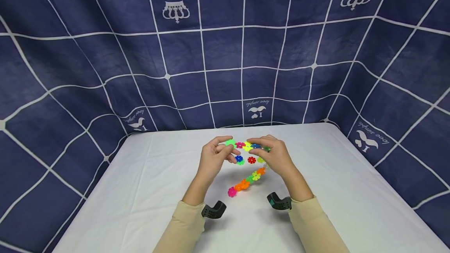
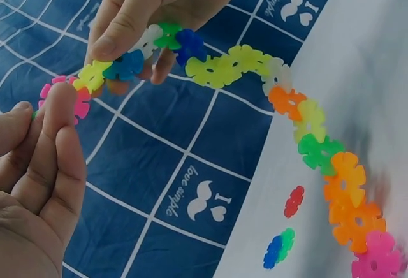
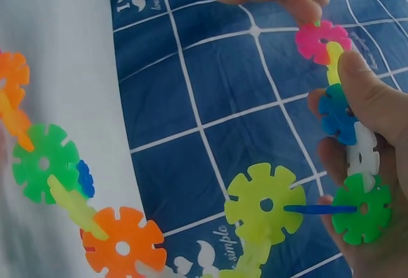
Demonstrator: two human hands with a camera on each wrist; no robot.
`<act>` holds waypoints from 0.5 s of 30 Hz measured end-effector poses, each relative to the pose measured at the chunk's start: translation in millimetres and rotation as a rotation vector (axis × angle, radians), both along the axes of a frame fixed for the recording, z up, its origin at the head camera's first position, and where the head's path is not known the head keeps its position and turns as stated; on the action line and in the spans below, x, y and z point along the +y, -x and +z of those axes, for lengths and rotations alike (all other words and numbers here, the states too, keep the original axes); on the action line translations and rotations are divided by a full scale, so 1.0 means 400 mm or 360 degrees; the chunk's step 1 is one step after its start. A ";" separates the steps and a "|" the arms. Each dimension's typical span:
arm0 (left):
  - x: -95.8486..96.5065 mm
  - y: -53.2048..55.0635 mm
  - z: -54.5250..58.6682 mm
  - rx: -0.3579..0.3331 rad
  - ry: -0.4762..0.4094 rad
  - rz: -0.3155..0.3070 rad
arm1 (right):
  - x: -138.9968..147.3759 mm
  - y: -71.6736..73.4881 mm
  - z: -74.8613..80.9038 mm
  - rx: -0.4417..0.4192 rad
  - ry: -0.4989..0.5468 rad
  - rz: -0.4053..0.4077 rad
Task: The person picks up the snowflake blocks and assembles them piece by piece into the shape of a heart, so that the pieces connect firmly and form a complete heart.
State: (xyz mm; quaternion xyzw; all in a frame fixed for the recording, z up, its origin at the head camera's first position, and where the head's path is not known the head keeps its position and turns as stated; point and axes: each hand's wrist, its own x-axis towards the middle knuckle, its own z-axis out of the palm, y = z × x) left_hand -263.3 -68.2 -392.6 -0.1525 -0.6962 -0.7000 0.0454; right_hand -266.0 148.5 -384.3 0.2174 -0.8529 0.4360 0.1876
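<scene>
A long chain of colourful notched plastic flower discs hangs between and below my hands. My left hand (image 1: 215, 156) pinches a green disc (image 1: 230, 142) at the chain's upper end, beside a pink disc (image 2: 64, 98); in the left wrist view the fingers mostly hide the green one. With thumb and fingers my right hand (image 1: 275, 154) grips the chain near its yellow disc (image 3: 333, 61) and blue disc (image 3: 338, 113). Past that hand, white and green discs (image 3: 362, 209) follow. The lower part slopes down through orange discs (image 1: 244, 184) to a pink end disc (image 1: 232, 192).
A red disc (image 1: 251, 160) and overlapping blue and green discs (image 1: 239, 159) lie on the white-covered table (image 1: 158, 190) beyond the chain's lower part. Behind the table hangs a dark blue checked cloth (image 1: 225, 50). Each wrist wears a black camera mount (image 1: 214, 210).
</scene>
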 end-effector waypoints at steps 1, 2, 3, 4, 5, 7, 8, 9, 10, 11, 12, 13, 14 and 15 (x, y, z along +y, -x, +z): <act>0.000 -0.001 -0.001 0.0003 -0.0004 -0.0003 | -0.001 0.000 -0.001 0.0025 -0.0002 -0.0004; 0.000 -0.002 -0.002 0.0006 -0.0010 -0.0006 | -0.003 0.000 -0.001 0.0057 -0.0001 -0.0003; 0.000 -0.002 -0.002 0.0007 -0.0014 -0.0006 | -0.004 0.000 -0.001 0.0083 0.0004 -0.0001; -0.001 -0.003 -0.003 0.0010 -0.0020 -0.0008 | -0.005 0.000 -0.001 0.0110 0.0008 0.0006; -0.001 -0.003 -0.002 0.0009 -0.0025 -0.0009 | -0.007 0.000 -0.002 0.0136 0.0014 0.0015; -0.001 -0.004 0.000 0.0007 -0.0033 -0.0012 | -0.010 -0.001 -0.003 0.0188 0.0017 0.0030; -0.001 -0.005 0.001 0.0009 -0.0035 -0.0014 | -0.011 -0.001 -0.003 0.0208 0.0018 0.0035; -0.001 -0.005 0.001 0.0011 -0.0038 -0.0018 | -0.012 -0.002 -0.003 0.0224 0.0017 0.0037; 0.000 -0.005 0.003 0.0015 -0.0040 -0.0020 | -0.013 -0.002 -0.003 0.0236 0.0016 0.0038; 0.001 -0.005 0.004 0.0015 -0.0041 -0.0020 | -0.014 -0.002 -0.003 0.0243 0.0016 0.0040; 0.001 -0.005 0.005 0.0016 -0.0042 -0.0017 | -0.014 -0.003 -0.003 0.0247 0.0014 0.0040; 0.001 -0.005 0.006 0.0016 -0.0045 -0.0015 | -0.015 -0.003 -0.003 0.0245 0.0010 0.0039; 0.001 -0.005 0.006 0.0016 -0.0048 -0.0011 | -0.015 -0.003 -0.002 0.0239 0.0006 0.0040; 0.001 -0.005 0.006 0.0013 -0.0050 -0.0007 | -0.015 -0.003 -0.001 0.0230 -0.0002 0.0039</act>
